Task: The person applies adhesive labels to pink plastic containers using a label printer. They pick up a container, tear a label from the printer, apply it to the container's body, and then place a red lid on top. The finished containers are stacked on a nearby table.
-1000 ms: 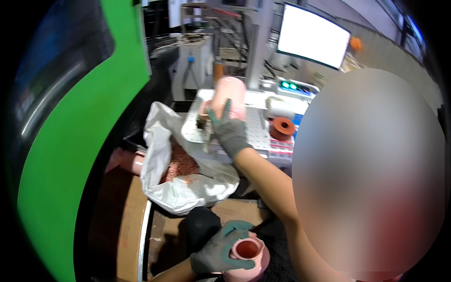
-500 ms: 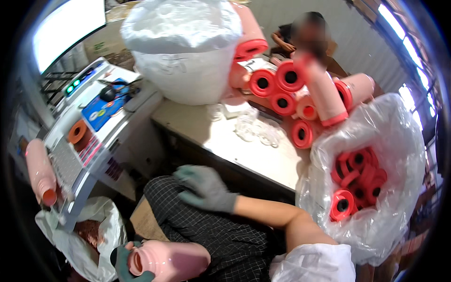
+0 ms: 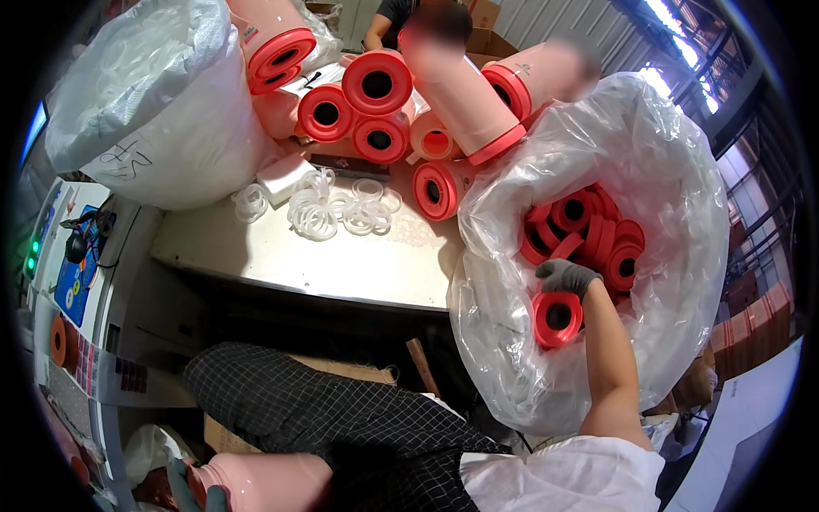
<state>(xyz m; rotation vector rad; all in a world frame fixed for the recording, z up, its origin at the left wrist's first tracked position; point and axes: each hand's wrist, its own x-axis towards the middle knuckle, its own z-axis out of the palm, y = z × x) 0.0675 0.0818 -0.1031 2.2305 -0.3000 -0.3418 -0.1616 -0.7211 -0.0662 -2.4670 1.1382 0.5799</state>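
Observation:
My left hand point(image 3: 198, 491), in a grey-green glove, is closed around the neck end of a pink bottle point(image 3: 264, 480) lying sideways by my lap. Its open mouth faces left. My right hand point(image 3: 567, 277), gloved in grey, reaches into a clear plastic bag over the pile of red ring-shaped lids point(image 3: 589, 230). Its fingers are curved and a little apart, just above the nearest red lid point(image 3: 558, 319) with a dark centre. Whether they touch that lid I cannot tell.
Translucent sealing rings point(image 3: 314, 209) lie on the white table point(image 3: 375, 271). Pink bottles with red ends point(image 3: 375, 83) are stacked behind them. A large white sack point(image 3: 171, 149) stands at the left, beside a machine point(image 3: 141, 290). Another person point(image 3: 392, 24) sits beyond the table.
My right hand has moved from over my knee into the bag of red lids. The view has swung right. My left hand still holds the pink bottle.

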